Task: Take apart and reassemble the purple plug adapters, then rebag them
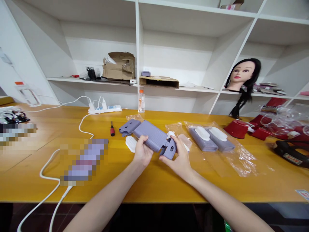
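Note:
My left hand is closed around a grey-purple, box-shaped plastic housing with ribbed lines, held tilted above the table. A matching end piece with a dark oval opening is gripped in my right hand, at the housing's right end. A notch shows between the two parts; whether they touch there I cannot tell. Another grey-purple piece with small holes lies just beyond the housing's left end. Beside my left hand is a white oval ribbed part. Small white pieces behind my right hand are partly hidden.
A red-and-black screwdriver lies left. Two similar grey-purple units with white oval tops rest on clear plastic wrap. A pixelated phone-like object lies near white cables. Behind are a power strip, a bottle and shelves.

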Available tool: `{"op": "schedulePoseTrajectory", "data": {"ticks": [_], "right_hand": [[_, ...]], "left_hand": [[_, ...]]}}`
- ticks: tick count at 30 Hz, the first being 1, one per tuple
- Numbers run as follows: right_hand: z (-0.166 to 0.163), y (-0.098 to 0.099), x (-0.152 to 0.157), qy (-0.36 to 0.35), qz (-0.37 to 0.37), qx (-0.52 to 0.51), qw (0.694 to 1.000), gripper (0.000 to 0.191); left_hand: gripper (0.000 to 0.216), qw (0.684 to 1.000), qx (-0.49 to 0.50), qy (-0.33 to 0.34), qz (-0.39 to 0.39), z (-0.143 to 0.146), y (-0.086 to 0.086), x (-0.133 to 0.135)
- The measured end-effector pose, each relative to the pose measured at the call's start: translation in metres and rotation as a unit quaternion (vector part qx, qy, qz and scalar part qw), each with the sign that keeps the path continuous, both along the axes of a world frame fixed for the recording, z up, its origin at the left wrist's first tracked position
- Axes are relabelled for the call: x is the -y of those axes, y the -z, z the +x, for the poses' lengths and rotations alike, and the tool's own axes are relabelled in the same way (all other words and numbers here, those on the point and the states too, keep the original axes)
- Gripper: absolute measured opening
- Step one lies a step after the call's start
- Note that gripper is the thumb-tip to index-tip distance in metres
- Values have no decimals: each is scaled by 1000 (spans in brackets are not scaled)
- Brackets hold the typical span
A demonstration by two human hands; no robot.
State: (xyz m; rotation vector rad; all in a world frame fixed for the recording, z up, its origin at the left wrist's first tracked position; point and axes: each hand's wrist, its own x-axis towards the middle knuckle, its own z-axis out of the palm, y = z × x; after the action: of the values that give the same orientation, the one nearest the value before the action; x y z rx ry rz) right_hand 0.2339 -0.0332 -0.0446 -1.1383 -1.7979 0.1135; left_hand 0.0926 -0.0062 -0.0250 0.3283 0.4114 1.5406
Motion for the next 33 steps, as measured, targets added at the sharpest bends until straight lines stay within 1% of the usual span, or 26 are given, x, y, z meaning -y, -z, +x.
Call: {"op": "schedulePoseTrajectory", "data": {"ticks": [3,6,10,14,18,21,23,25,27,29,30,31,33], "right_hand": [[1,2,0,15,18,17,1000,73],[4,3,-2,18,18,24,999,70],[7,5,-3,17,18,26,999,67],[8,6,-2,10,24,32,999,64],[8,6,-2,10,46,37,998,64],[6,6,-1,14,45,26,999,64],[3,6,-1,20,16,-1,1000,64],[1,5,-2,14,-42,-38,998,65],[0,2,-3,-14,-98,-68,993,70],[1,-3,-5,-58,-126,-92,986,79],[1,-5,-6,-85,-135,-111,981,80],[2,-7,-7,-112,-149,-139,973,76],[3,-11,-9,-156,-198,-211,944,57]], "left_hand": [[25,1000,-3,-7,-9,0,1,0],[27,1000,-1,1,-11,2,2,0],[29,1000,3,5,-18,3,2,1],[26,999,2,19,-39,4,2,0],[25,999,4,34,-28,3,4,-2],[24,999,0,37,-22,2,6,-2],[23,999,-5,29,-19,2,7,-2],[24,1000,-11,21,-16,2,8,-2],[23,1000,-14,22,-8,1,8,-3],[20,999,-14,40,7,0,8,-3],[19,998,-14,51,16,0,7,-3],[19,998,-14,62,25,-1,6,-3],[27,996,-21,81,44,-3,4,-2]]}}
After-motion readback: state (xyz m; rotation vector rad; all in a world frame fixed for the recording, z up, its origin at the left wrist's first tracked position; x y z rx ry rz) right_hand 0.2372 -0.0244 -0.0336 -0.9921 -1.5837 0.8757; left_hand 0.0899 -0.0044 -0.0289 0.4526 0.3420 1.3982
